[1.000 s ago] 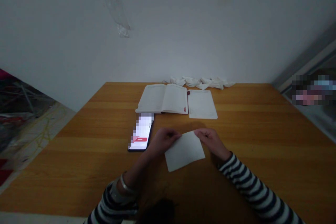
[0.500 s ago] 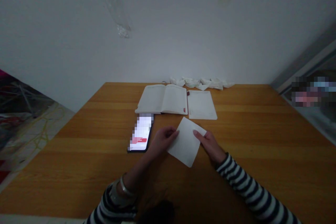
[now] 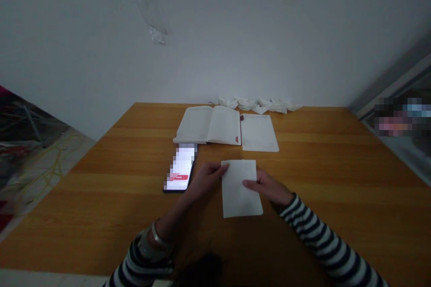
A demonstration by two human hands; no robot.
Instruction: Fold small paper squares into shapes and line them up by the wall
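Observation:
A small white sheet of paper (image 3: 239, 202) is held above the near part of the table, its long side running toward me. My left hand (image 3: 208, 178) pinches it near the top left corner, thumb on the upper face. From the right side, my right hand (image 3: 270, 186) grips the same sheet, its thumb lying across the face and the other fingers mostly hidden behind. Left of my left hand lies a phone (image 3: 180, 172) with its screen lit. Beyond the hands, an open notebook (image 3: 197, 125) rests with a loose white sheet (image 3: 259, 132) at its right.
Crumpled or twisted white paper pieces (image 3: 257, 105) lie along the table's back edge against the wall (image 3: 235, 45). The wooden table (image 3: 336, 157) extends to both sides. Clutter (image 3: 23, 130) is on the floor at the left.
The sheet in my hands has been turned from lying crosswise, through a slant, to upright. My right hand's hold has shifted from the top corner to the right edge.

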